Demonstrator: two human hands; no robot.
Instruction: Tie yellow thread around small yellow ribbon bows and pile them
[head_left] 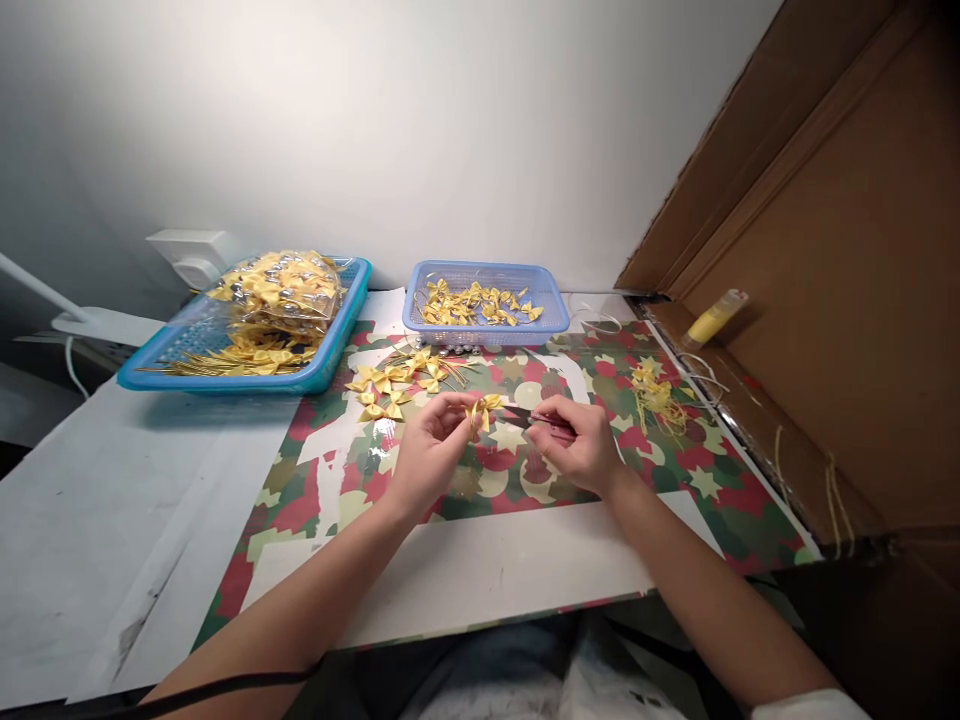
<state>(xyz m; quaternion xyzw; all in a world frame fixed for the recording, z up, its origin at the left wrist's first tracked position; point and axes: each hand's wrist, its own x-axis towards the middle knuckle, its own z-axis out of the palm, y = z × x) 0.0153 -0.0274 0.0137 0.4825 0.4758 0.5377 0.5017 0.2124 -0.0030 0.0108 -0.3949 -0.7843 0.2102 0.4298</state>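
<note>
Between the fingertips of my left hand (pixel 433 450) is a yellow ribbon bow (pixel 487 408), held over the patterned table covering. My right hand (pixel 576 445) is closed round the handles of small scissors (pixel 553 424), whose dark blades point left at the bow. The blades look slightly parted, close to the ribbon's right side. Behind my left hand lies a loose group of yellow bows (pixel 382 385) with thin gold ties. Yellow thread and ribbon scraps (pixel 656 395) form a small heap to the right of my right hand.
A blue basket (pixel 330 365) at left holds bagged bows and gold-tied ones. A lilac basket (pixel 487 338) with finished-looking bows stands against the wall. At right are a cardboard panel (pixel 832 260) and a yellow tube (pixel 712 320). A white lamp arm (pixel 45 290) reaches in at left.
</note>
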